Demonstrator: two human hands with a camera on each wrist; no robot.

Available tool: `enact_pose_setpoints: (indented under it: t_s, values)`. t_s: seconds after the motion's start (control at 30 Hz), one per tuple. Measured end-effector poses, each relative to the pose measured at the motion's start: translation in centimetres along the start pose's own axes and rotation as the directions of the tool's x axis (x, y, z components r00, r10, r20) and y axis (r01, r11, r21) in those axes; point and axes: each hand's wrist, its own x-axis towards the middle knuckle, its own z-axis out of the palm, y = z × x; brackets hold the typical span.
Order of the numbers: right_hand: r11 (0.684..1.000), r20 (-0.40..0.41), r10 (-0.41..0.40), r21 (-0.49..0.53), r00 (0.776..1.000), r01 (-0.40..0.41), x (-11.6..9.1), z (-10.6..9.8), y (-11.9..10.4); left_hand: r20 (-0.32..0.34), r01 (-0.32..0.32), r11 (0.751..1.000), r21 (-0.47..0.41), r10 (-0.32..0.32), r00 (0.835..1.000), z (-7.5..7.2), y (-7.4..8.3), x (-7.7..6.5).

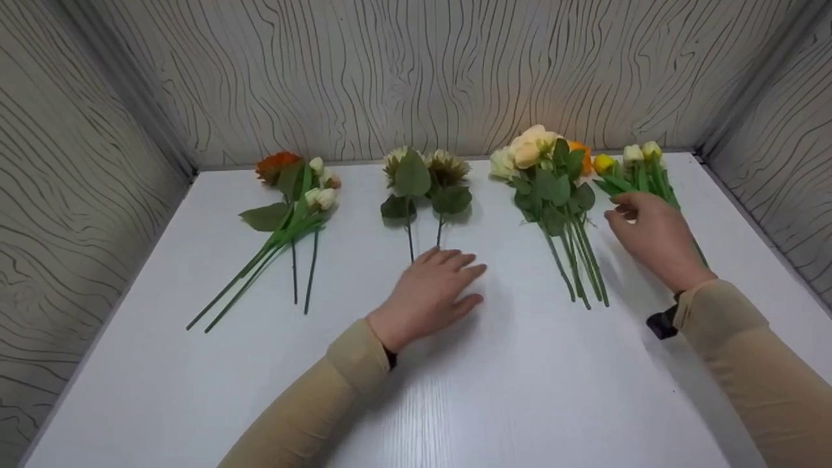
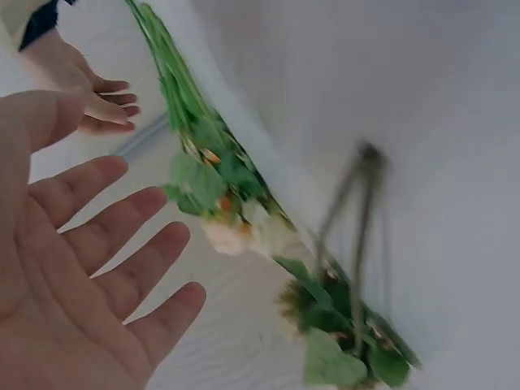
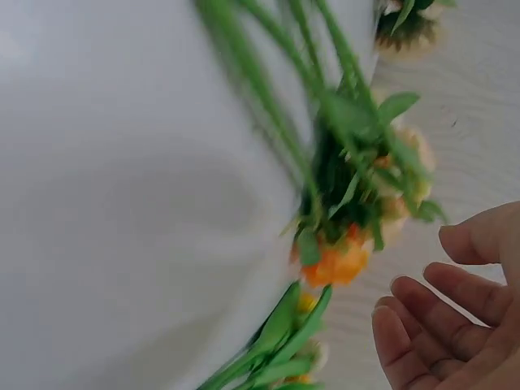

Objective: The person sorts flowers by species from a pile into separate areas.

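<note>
My left hand [image 1: 430, 296], fingers spread and empty, is above the white table, covering the lower stems of two cream flowers [image 1: 448, 169] with broad leaves. In the left wrist view its palm shows bare. My right hand [image 1: 656, 237] has loosely bent fingers and holds nothing in the right wrist view. Yellow and white tulips [image 1: 643, 162] lie beyond it, their stems partly hidden by it. To its left lies a bunch of cream and peach roses [image 1: 536, 153] with an orange flower [image 1: 580, 156] behind the leaves.
On the left lie an orange-red flower [image 1: 276, 166] and white tulips [image 1: 318, 197], their green stems pointing toward me. The white table [image 1: 416, 416] meets wood-patterned panels [image 1: 351, 78] at the back and sides.
</note>
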Motion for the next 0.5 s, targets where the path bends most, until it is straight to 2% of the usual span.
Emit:
enact_pose_setpoints:
  t_s: [0.07,0.1,0.17,0.23,0.33,0.43,0.47,0.5]
  values:
    - [0.998,0.004,-0.05,0.036,0.999,0.049,-0.3,1.2,-2.2,-0.046,0.1,0.995,-0.011,-0.1,0.994,-0.4,-2.8,-1.2]
    - [0.995,0.009,-0.081,0.051,0.997,0.081,-0.5,1.9,-3.3,-0.069,0.152,0.988,-0.016,-0.153,0.986,-0.6,-4.2,-1.9]
    - [0.986,0.03,-0.149,0.082,0.988,0.147,-0.9,3.4,-5.6,-0.113,0.263,0.964,-0.035,-0.265,0.957,-1.1,-7.1,-3.5]
    - [0.969,0.062,-0.225,0.117,0.972,0.216,-1.4,5.0,-7.8,-0.139,0.384,0.922,-0.045,-0.386,0.912,-1.6,-10.0,-5.3]
    - [0.939,0.123,-0.329,0.147,0.936,0.311,-2.4,7.4,-11.2,-0.162,0.54,0.839,-0.058,-0.542,0.825,-2.5,-13.9,-8.0]
    - [0.895,0.169,-0.442,0.145,0.881,0.422,-3.7,9.7,-14.2,-0.152,0.66,0.75,-0.053,-0.659,0.737,-3.2,-16.8,-10.4]
    - [0.875,0.18,-0.483,0.128,0.857,0.466,-4.0,10.5,-15.1,-0.14,0.689,0.723,-0.054,-0.689,0.711,-3.4,-17.5,-11.0]
    - [0.851,0.189,-0.524,0.111,0.83,0.513,-4.4,11.3,-15.9,-0.131,0.709,0.703,-0.055,-0.709,0.693,-3.4,-18.1,-11.6]
